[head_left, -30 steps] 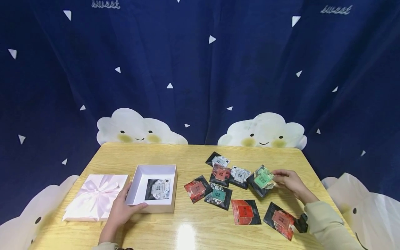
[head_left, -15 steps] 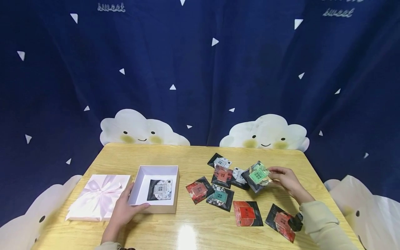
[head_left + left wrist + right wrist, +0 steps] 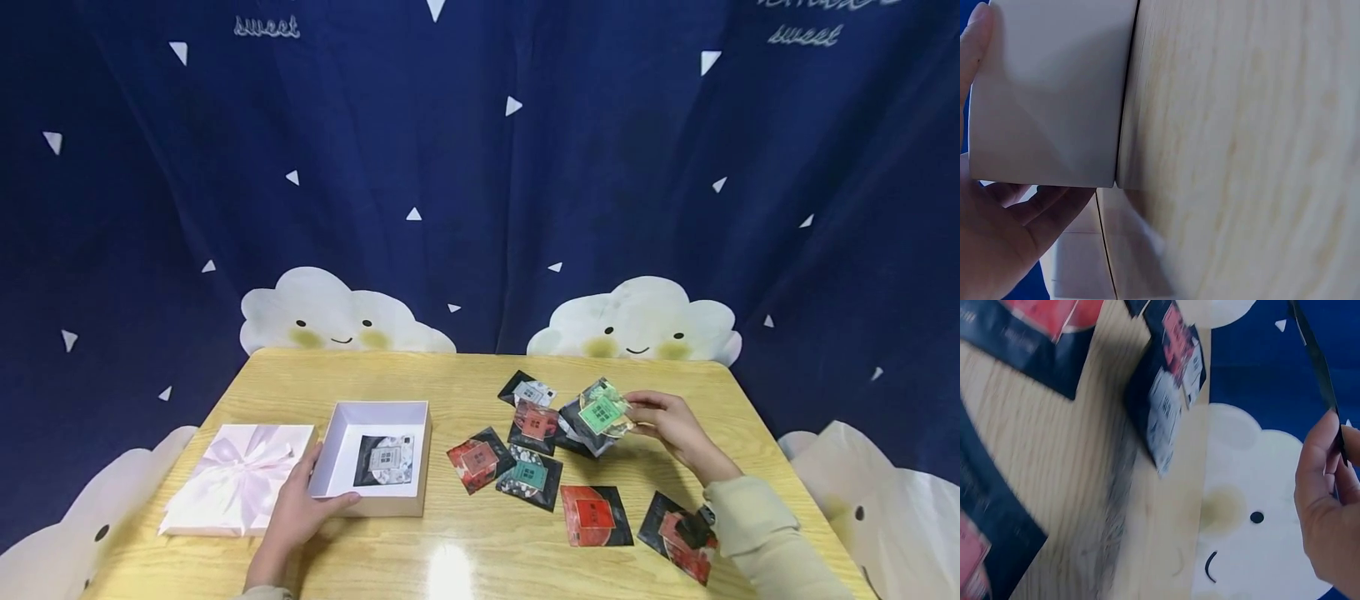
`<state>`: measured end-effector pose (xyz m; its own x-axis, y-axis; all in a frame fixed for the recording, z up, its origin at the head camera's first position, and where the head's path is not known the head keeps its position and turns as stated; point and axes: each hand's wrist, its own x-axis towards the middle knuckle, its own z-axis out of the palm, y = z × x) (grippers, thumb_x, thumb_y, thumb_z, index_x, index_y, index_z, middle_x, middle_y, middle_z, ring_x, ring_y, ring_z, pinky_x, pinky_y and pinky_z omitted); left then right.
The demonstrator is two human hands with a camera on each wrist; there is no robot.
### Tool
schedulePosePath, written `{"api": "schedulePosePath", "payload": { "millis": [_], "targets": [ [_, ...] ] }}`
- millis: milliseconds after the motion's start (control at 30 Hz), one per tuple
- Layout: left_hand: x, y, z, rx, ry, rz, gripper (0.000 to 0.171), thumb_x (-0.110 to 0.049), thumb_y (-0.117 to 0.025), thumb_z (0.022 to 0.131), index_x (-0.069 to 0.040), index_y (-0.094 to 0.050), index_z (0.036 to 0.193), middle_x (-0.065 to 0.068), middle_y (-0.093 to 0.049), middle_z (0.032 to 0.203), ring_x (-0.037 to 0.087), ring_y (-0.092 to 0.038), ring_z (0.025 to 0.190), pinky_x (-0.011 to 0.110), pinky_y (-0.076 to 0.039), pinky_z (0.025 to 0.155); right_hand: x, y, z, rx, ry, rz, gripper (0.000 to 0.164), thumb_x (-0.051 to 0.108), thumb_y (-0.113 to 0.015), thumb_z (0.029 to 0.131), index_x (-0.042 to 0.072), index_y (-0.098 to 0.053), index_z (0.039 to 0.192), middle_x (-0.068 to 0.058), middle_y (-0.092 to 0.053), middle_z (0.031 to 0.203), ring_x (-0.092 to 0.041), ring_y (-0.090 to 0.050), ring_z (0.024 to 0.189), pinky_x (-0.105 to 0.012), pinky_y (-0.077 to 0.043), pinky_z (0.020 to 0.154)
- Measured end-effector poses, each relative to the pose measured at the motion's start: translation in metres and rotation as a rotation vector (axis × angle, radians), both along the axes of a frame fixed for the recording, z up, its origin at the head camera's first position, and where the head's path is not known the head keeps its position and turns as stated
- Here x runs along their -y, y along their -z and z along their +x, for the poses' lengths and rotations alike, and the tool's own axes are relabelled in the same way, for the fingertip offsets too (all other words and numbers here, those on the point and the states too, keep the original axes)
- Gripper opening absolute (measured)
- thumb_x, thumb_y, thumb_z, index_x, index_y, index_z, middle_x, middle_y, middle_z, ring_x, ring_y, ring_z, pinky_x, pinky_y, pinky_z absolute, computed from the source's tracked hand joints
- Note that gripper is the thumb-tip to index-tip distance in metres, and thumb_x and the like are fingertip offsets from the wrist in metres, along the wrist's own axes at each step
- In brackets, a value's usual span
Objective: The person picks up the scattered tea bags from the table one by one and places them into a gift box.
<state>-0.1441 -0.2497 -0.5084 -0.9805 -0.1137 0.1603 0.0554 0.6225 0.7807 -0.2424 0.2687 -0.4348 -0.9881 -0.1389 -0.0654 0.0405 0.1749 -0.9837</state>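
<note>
In the head view my left hand holds the near left corner of an open white box, thumb along the front and fingers at the left side. The left wrist view has this hand wrapped around the box's plain wall. One black and white sachet lies flat in the box. My right hand pinches a black sachet with a green label by its right edge. Seen edge-on in the right wrist view, that sachet stands between thumb and fingers.
The white lid with a ribbon bow lies left of the box. Several flat sachets are spread right of it, among them a red one, a teal-labelled one and a red-and-black one. A sachet lies partly behind the right wrist's black device.
My right hand has moved left with the green-labelled sachet, which now overlaps a white-patterned one in view. The left hand stays on the box.
</note>
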Motion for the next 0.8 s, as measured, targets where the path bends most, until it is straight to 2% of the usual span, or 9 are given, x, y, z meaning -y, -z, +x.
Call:
{"api": "schedulePosePath", "payload": {
  "millis": [133,500,800],
  "targets": [
    [-0.001,0.001,0.001,0.000,0.002,0.005,0.101,-0.027,-0.084,0.061,0.012,-0.027,0.136,0.036,-0.033,0.133,0.047,-0.036,0.118,0.057,-0.032,0.095,0.010,-0.004,0.000,0.013,-0.020,-0.016,0.040,0.001,-0.055,0.088,-0.019,-0.041,0.120,-0.002,-0.057,0.089,-0.010,-0.058,0.076,-0.032,-0.054,0.070],
    [-0.001,0.000,-0.001,-0.005,0.003,-0.006,0.100,-0.028,-0.084,0.062,0.012,-0.028,0.135,0.036,-0.032,0.133,0.047,-0.035,0.119,0.057,-0.031,0.096,0.037,-0.016,-0.002,0.019,-0.020,-0.052,0.039,0.000,-0.055,0.088,-0.018,-0.042,0.120,-0.004,-0.056,0.090,-0.010,-0.058,0.074,-0.027,-0.054,0.068],
    [-0.002,-0.002,0.001,0.004,-0.006,-0.004,0.101,-0.027,-0.084,0.061,0.011,-0.027,0.136,0.036,-0.033,0.132,0.047,-0.037,0.118,0.056,-0.032,0.095,0.060,-0.026,-0.007,0.008,-0.053,-0.091,0.036,-0.004,-0.053,0.087,-0.018,-0.043,0.118,-0.004,-0.055,0.091,-0.010,-0.057,0.074,-0.026,-0.054,0.066]
  ]
}}
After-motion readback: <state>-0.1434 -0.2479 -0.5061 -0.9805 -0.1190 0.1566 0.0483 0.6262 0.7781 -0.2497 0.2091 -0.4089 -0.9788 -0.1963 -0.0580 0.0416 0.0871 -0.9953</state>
